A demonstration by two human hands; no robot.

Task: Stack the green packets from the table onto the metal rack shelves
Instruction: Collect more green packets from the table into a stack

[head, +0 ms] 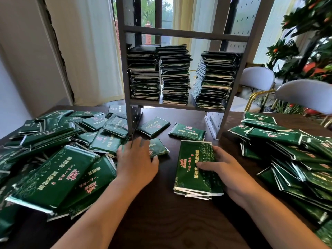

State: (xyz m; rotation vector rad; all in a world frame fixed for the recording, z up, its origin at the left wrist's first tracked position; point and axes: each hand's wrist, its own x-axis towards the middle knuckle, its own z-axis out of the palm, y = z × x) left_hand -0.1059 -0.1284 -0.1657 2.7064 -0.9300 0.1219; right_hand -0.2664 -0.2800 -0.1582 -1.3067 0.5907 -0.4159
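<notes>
A: The dark table (161, 221) has loose green packets (53, 177) at lower left and right. Why the small bundle (195, 169) at centre?

B: The right hand (228, 173) grasps it to collect several for the rack (179, 33) above; the left hand (136, 162), fingers flat, presses one packet (158, 147).

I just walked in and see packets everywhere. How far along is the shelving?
Roughly partway. Three tall stacks of packets already sit on the metal rack. The right hand grips a small bundle of green packets; the left hand rests flat on a loose packet. Big piles remain on the table's left and right.
</notes>
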